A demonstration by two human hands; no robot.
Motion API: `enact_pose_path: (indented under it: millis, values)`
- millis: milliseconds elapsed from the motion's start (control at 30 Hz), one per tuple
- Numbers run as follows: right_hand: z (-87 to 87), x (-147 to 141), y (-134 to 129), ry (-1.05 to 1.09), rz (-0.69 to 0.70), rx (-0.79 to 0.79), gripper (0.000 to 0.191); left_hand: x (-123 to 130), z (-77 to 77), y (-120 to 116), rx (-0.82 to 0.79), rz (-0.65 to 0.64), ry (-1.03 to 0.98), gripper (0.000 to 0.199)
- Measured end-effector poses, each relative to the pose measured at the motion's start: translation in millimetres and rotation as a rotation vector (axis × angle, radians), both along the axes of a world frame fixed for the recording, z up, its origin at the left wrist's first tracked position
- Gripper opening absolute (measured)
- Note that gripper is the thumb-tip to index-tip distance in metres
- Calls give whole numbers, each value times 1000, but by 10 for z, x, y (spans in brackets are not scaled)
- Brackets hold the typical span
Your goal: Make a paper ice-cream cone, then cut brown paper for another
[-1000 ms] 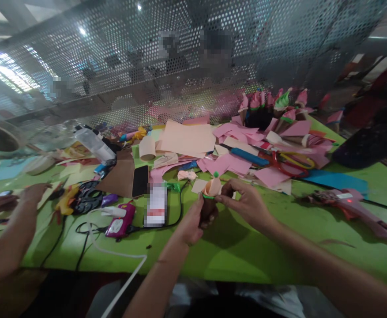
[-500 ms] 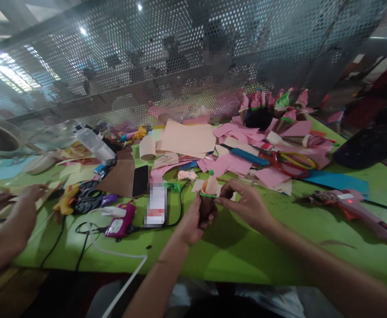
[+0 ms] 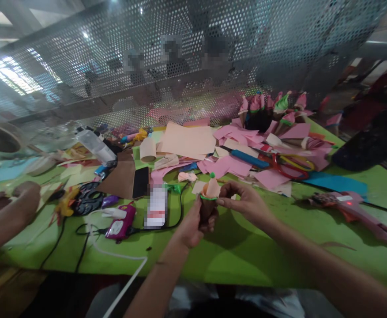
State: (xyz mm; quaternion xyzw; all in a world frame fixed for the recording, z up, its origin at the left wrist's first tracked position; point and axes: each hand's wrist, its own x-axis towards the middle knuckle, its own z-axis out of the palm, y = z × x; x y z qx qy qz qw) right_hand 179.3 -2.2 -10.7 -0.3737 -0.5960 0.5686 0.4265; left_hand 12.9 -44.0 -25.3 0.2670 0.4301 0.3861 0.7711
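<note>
A paper ice-cream cone [image 3: 208,206] stands upright in my left hand [image 3: 193,227], whose fingers wrap round its brown body. Its top has a peach-coloured swirl, a green trim round the rim and a small green ball at the tip. From the right, my right hand [image 3: 242,198] pinches at the rim, thumb and forefinger close together on the green trim. Whatever lies between those fingertips is too small to make out. Behind the cone are a small peach paper piece [image 3: 198,187] and a crumpled pale scrap [image 3: 187,176].
A pink glue gun [image 3: 355,205] with a lit red light lies right. Scissors [image 3: 289,165], a blue-handled cutter [image 3: 246,157] and pink paper [image 3: 233,165] lie behind. A magenta power adapter [image 3: 120,223], cables and a phone [image 3: 140,182] are left, near a co-worker's hands [image 3: 24,201]. Finished cones [image 3: 282,104] stand back right.
The cone is turned slightly in my left hand, while my right fingers stay at its rim. At far left the co-worker's hand has drawn a little nearer to them.
</note>
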Motion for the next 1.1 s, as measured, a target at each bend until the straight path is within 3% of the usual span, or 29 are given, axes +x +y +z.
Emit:
enact_pose_path:
  millis: [267, 400, 800, 1100]
  values:
    - [-64, -19, -9, 32, -18, -15, 37, 23, 8, 3, 28, 11, 35, 65]
    - [-17, -1, 0, 11, 7, -2, 34, 15, 31, 10, 34, 13, -2, 64]
    - [27, 0, -49, -108, -108, 293, 11, 34, 24, 22, 72, 91, -15, 58]
    - [-17, -1, -6, -69, -42, 156, 17, -4, 46, 8, 32, 22, -45, 64]
